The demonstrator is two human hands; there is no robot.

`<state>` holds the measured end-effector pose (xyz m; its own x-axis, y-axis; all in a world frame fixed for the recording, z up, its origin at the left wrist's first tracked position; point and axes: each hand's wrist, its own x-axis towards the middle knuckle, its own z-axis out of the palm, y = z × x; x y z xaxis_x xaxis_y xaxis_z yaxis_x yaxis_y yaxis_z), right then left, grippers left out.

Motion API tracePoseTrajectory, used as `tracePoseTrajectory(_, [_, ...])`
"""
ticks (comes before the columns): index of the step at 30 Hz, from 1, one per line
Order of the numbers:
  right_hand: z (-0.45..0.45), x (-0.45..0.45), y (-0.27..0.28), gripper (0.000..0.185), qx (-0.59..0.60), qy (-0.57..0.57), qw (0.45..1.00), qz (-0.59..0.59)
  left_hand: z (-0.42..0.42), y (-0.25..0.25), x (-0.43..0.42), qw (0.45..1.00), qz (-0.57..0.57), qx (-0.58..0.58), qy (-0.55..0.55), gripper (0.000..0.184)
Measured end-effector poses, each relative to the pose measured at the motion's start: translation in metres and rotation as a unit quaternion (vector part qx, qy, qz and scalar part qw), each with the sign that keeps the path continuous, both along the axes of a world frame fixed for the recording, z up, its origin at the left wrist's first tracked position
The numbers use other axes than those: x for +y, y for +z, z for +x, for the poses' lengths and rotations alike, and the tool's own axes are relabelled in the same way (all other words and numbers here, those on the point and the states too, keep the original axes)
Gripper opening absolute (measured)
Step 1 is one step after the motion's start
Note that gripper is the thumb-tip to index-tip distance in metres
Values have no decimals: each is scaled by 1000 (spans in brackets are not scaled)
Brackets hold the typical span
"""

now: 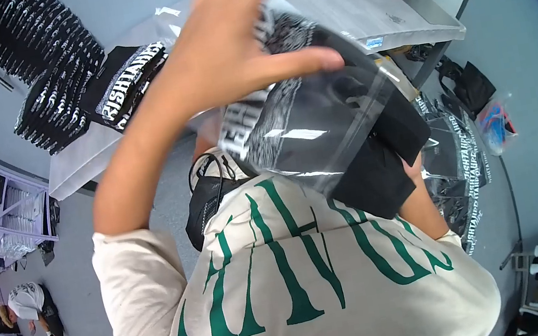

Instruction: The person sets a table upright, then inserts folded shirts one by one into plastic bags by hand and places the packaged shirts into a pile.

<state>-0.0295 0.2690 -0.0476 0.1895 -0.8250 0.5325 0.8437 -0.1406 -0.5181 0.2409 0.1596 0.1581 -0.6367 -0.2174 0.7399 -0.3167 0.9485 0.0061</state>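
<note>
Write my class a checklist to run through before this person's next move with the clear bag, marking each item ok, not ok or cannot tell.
1. Left hand open: ok, thumb and fingers are spread apart above the bag.
2. Right hand gripping securely: cannot tell, it is mostly hidden behind black cloth.
3. White lettering visible through the clear bag: ok, though partly blurred.
4. All the black cloth inside the bag: not ok, some shows beyond the bag's edge.
5. Bag sealed: cannot tell.
6. Folded printed garments resting on the grey table: ok.
</note>
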Motion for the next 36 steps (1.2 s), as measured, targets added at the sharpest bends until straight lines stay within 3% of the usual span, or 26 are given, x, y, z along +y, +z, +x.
tracePoseTrajectory(2, [6, -1, -3, 49, -14, -3, 1000, -4, 17, -23, 7, 969, -66, 221, 87, 76])
tracePoseTrajectory(4, [11, -1, -15, 51, -18, -104, 994, -38, 21, -68, 27, 918, 38, 356, 172, 92])
tracePoseTrajectory(5, [16, -2, -15, 51, -22, -108, 993, -38, 19, -85, 35, 888, 138, 409, 156, 95])
tracePoseTrajectory(7, [25, -5, -13, 50, -88, -71, 993, -29, 12, -112, 50, 707, 444, 550, 32, 85])
tracePoseTrajectory(8, [25, -7, -17, 50, -84, -71, 993, -31, 7, -117, 56, 569, 577, 585, -45, 77])
tracePoseTrajectory(9, [26, -10, -24, 51, -70, -90, 992, -51, 13, -128, 43, 497, 669, 527, -170, 53])
tracePoseTrajectory(10, [28, -12, -25, 51, -56, -107, 990, -72, 3, -118, 47, 431, 685, 543, -224, 36])
tracePoseTrajectory(14, [47, -11, -8, 52, 50, -183, 976, -104, -14, -120, 62, 461, 685, 517, -225, 36])
tracePoseTrajectory(17, [64, -7, 5, 53, -13, -64, 996, -53, -25, -125, 77, 429, 712, 523, -187, 36])
tracePoseTrajectory(18, [67, -5, 7, 53, -32, -23, 999, -33, -28, -125, 83, 451, 715, 509, -162, 41])
tracePoseTrajectory(19, [69, -3, 8, 53, -51, 17, 998, -12, -27, -128, 82, 445, 715, 514, -164, 41])
tracePoseTrajectory(21, [71, -3, 0, 56, -30, -7, 999, -21, -19, -131, 73, 371, 708, 545, -256, 45])
tracePoseTrajectory(23, [70, -7, -2, 56, -60, 39, 997, 7, -15, -127, 69, 394, 658, 587, -259, 48])
tracePoseTrajectory(25, [74, 1, 4, 48, -59, -11, 998, -30, -8, -133, 67, 404, 637, 599, -268, 41])
tracePoseTrajectory(26, [66, 0, -6, 47, -127, 73, 989, 30, -7, -135, 69, 474, 598, 612, -205, 37])
tracePoseTrajectory(27, [63, 1, -10, 47, -126, 71, 989, 32, -7, -136, 67, 472, 600, 613, -206, 37])
tracePoseTrajectory(29, [59, 2, -13, 48, 13, -50, 998, -25, -7, -133, 60, 508, 581, 602, -205, 35])
tracePoseTrajectory(30, [55, 5, -14, 49, -43, -12, 996, 73, -7, -131, 59, 500, 596, 593, -207, 35])
tracePoseTrajectory(31, [54, 8, -18, 49, -40, -14, 996, 74, -9, -130, 62, 497, 598, 593, -209, 35])
tracePoseTrajectory(33, [53, 12, -26, 52, -43, -33, 974, 218, -13, -130, 73, 413, 688, 558, -210, 34])
tracePoseTrajectory(34, [54, 15, -9, 55, 235, -171, 950, 117, -10, -134, 74, 383, 721, 534, -220, 37])
tracePoseTrajectory(35, [46, 12, -23, 55, 237, -174, 949, 118, -5, -134, 72, 381, 722, 533, -222, 37])
tracePoseTrajectory(36, [30, 6, -49, 56, 158, -124, 973, 113, 0, -133, 71, 385, 733, 519, -213, 35])
